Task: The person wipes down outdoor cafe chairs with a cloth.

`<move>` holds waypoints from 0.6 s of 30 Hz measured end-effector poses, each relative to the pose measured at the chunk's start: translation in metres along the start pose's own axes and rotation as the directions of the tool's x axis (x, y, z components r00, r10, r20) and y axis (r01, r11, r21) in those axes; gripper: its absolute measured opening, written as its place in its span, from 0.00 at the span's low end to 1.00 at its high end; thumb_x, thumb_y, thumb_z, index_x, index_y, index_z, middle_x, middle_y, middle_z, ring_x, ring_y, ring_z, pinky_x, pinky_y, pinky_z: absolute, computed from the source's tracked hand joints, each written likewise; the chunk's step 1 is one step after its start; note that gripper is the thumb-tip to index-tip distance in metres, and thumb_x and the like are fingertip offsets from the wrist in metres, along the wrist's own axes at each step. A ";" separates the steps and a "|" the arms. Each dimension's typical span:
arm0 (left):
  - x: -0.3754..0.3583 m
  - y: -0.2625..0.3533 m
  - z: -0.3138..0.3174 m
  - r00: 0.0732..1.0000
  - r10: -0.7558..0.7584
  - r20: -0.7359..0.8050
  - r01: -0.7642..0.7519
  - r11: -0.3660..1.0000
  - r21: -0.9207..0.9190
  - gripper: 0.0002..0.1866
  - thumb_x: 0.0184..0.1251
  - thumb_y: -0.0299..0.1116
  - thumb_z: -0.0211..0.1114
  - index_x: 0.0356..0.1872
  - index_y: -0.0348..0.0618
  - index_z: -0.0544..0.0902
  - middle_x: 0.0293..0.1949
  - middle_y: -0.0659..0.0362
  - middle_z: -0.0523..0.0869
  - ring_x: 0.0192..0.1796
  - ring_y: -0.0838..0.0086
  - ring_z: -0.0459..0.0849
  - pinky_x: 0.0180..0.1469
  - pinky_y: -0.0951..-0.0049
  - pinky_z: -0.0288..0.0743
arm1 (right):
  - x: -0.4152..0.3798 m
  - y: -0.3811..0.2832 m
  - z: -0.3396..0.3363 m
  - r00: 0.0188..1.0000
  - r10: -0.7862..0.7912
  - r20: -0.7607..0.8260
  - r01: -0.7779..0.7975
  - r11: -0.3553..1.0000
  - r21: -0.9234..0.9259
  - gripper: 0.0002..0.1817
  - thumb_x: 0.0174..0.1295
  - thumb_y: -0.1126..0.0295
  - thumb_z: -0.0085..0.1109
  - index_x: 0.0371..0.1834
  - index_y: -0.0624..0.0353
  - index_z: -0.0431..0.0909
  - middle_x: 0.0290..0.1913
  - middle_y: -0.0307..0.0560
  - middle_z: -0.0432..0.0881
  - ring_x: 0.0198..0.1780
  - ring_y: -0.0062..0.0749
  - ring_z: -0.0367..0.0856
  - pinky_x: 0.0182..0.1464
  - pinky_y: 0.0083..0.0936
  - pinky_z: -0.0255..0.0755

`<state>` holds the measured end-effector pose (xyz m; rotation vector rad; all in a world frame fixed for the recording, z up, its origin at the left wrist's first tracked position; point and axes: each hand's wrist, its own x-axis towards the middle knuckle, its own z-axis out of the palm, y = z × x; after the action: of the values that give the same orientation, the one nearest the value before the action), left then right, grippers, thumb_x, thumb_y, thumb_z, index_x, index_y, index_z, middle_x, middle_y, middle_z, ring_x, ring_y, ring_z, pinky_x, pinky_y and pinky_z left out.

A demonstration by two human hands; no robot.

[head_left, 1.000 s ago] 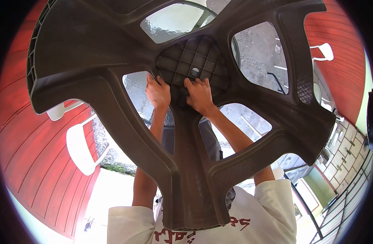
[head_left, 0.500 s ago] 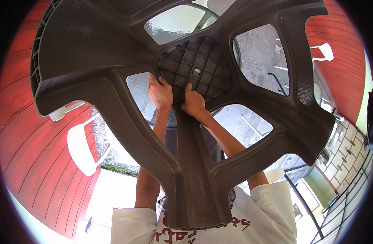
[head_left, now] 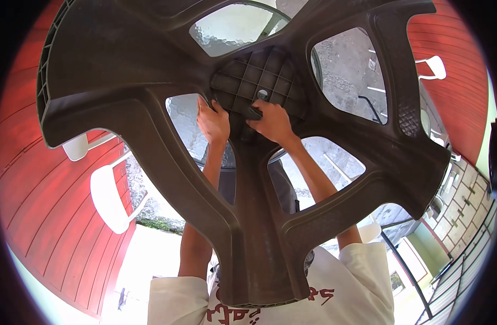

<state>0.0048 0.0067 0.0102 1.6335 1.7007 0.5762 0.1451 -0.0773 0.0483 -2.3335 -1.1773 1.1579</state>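
A large dark brown plastic frame (head_left: 262, 216) with broad spokes and openings fills the view in front of my chest. Its hub (head_left: 232, 81) has a grid of ribs and a small round hole. My left hand (head_left: 212, 123) reaches up through an opening and is closed on the frame's edge beside the hub, some fingers hidden behind the plastic. Just below the hole, my right hand (head_left: 273, 123) is curled around a small dark piece (head_left: 255, 112) against the hub. What exactly this piece is cannot be made out.
Behind the frame shows a round glass tabletop (head_left: 232, 27). White chairs (head_left: 108, 200) stand at the left, and another white chair (head_left: 435, 67) at the right. Red panelled walls (head_left: 48, 216) rise on both sides. A dark metal railing (head_left: 465, 271) is at the lower right.
My right hand has moved up towards the hole and now shows the small dark piece in its fingers. The frame has shifted very slightly; my left hand stays in place.
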 end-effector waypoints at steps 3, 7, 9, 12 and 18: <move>0.002 -0.014 0.005 1.000 0.000 0.011 0.000 1.000 -0.008 0.18 0.71 0.28 0.57 0.59 0.31 0.77 0.52 0.35 0.85 0.52 0.33 0.82 0.53 0.44 0.76 | 0.008 -0.003 0.027 0.964 -0.253 -0.077 0.255 0.967 0.013 0.19 0.47 0.67 0.77 0.43 0.60 0.85 0.45 0.52 0.88 0.49 0.52 0.86 0.53 0.42 0.78; 0.005 -0.034 0.002 0.995 -0.005 0.095 0.029 0.967 -0.254 0.20 0.72 0.36 0.61 0.57 0.32 0.79 0.49 0.41 0.87 0.49 0.42 0.86 0.51 0.50 0.78 | 0.014 -0.012 0.052 0.910 -0.412 -0.050 0.360 0.843 -0.399 0.18 0.44 0.69 0.77 0.40 0.58 0.87 0.42 0.48 0.86 0.51 0.46 0.83 0.54 0.40 0.74; -0.002 -0.044 -0.004 0.993 0.029 0.116 0.014 0.934 -0.357 0.22 0.73 0.41 0.62 0.56 0.32 0.81 0.48 0.44 0.88 0.47 0.48 0.86 0.51 0.53 0.78 | 0.008 -0.016 0.053 0.928 -0.367 -0.064 0.298 0.833 -0.466 0.16 0.44 0.69 0.77 0.38 0.57 0.87 0.40 0.46 0.85 0.52 0.43 0.81 0.55 0.39 0.72; -0.027 -0.067 -0.002 0.993 0.110 0.032 -0.097 0.956 -0.276 0.25 0.72 0.48 0.61 0.54 0.34 0.83 0.45 0.49 0.88 0.46 0.54 0.85 0.52 0.56 0.75 | 0.011 -0.012 0.057 0.922 -0.379 -0.078 0.295 0.817 -0.495 0.13 0.45 0.65 0.76 0.35 0.55 0.89 0.39 0.45 0.86 0.51 0.39 0.81 0.54 0.37 0.70; -0.043 -0.104 0.011 0.950 0.308 0.055 -0.309 0.894 0.324 0.24 0.64 0.46 0.62 0.57 0.43 0.79 0.46 0.53 0.79 0.51 0.56 0.77 0.55 0.53 0.65 | 0.022 -0.004 0.071 0.964 -0.258 0.069 0.266 0.906 -0.329 0.16 0.44 0.62 0.76 0.34 0.59 0.89 0.39 0.48 0.85 0.54 0.43 0.81 0.56 0.46 0.72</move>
<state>-0.0585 -0.0478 -0.0658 2.1685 1.6087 0.4515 0.0965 -0.0644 -0.0066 -2.2952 -1.7561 0.9535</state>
